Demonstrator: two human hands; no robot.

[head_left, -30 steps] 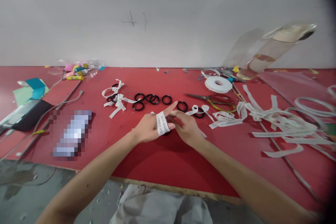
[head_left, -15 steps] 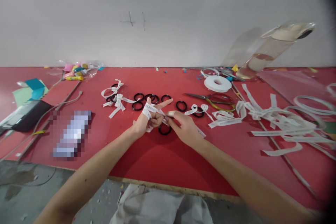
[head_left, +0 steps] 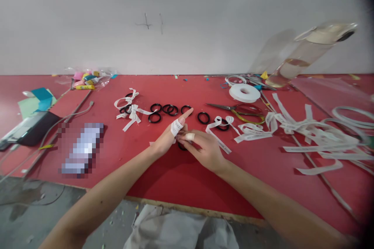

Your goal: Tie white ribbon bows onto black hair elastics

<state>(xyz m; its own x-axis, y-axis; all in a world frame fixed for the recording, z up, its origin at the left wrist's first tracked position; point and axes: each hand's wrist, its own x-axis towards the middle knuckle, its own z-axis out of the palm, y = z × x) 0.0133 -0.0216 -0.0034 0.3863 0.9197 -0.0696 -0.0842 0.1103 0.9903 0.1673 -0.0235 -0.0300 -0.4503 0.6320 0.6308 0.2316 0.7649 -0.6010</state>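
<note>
Printed white ribbon (head_left: 176,127) is wrapped around the thumb area of my left hand (head_left: 169,137), whose index finger points out to the upper right while the other fingers are curled and partly hidden. My right hand (head_left: 203,146) pinches at my left fingers, its fingertips closed on what looks like the ribbon; a white band covers one of its fingers. Under the hands a black ring (head_left: 182,146) shows in part. Beyond them lie several more black rings (head_left: 203,118), and a loose ribbon (head_left: 220,140) lies right of my right hand.
Scissors (head_left: 233,108) and a white ribbon roll (head_left: 244,93) lie right of centre. Cut ribbons (head_left: 318,128) cover the right side, with a bottle (head_left: 304,56) behind. Ribbon bows (head_left: 133,113), a blurred phone (head_left: 83,149) and a cable (head_left: 62,118) are on the left.
The ribbon spread between my left thumb and fingers is now gathered close around them. My left hand has turned and shifted right, and my right fingers have moved in against it.
</note>
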